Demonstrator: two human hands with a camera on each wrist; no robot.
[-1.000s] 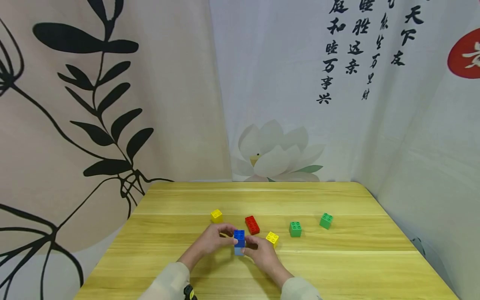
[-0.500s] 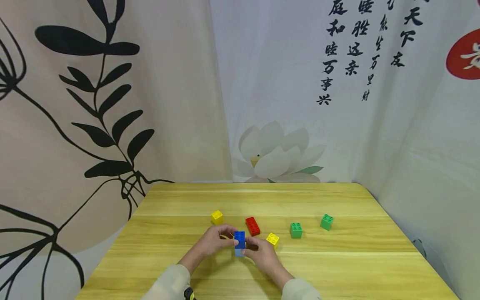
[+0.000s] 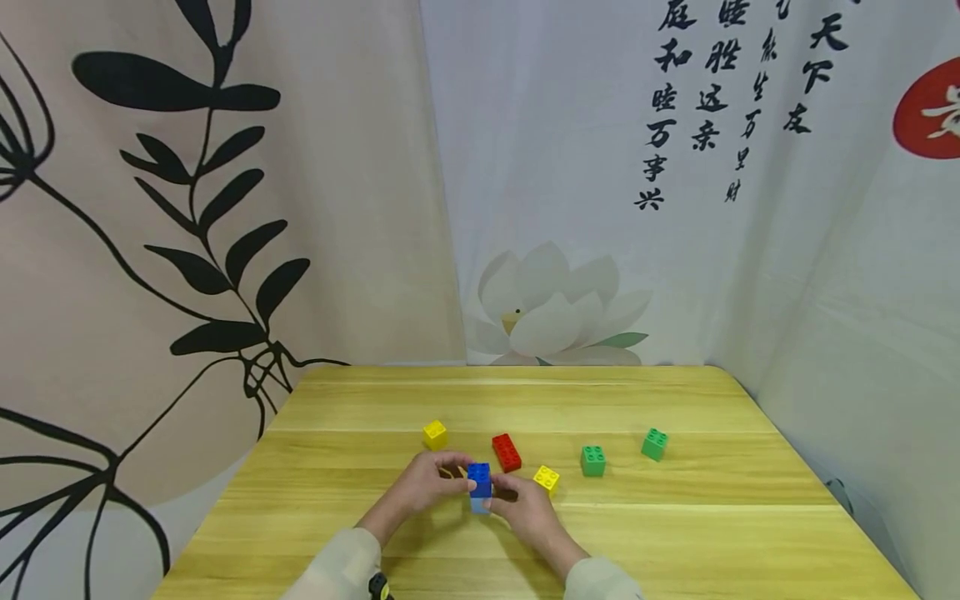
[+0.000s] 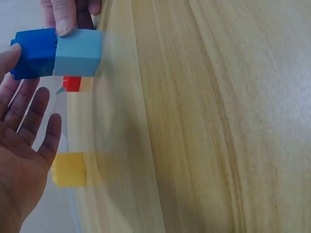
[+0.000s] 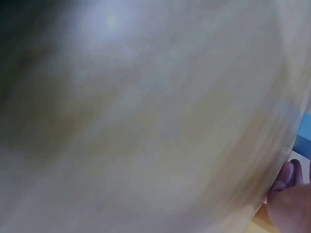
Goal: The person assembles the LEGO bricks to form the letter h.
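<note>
Stacked upright in front of me are a dark blue toy brick [image 3: 478,480] and, below it, a light blue brick [image 3: 480,506]. My left hand [image 3: 431,485] pinches the dark blue brick, its thumb [image 4: 8,57] on the brick's studded end in the left wrist view. The other fingers of that hand spread behind. From the other side, my right hand [image 3: 525,507] holds the light blue brick, with a thumb [image 4: 64,23] on its face. The two bricks sit end to end. In the right wrist view only part of the right hand [image 5: 291,199] shows, beside the light blue brick [image 5: 303,137].
Beyond the hands on the wooden table [image 3: 720,542] lie a yellow brick [image 3: 434,435], a longer red brick [image 3: 506,452] and a second yellow brick [image 3: 547,479] close to the right hand. Two green bricks [image 3: 593,461] stand farther right. A printed curtain [image 3: 360,208] hangs behind the table.
</note>
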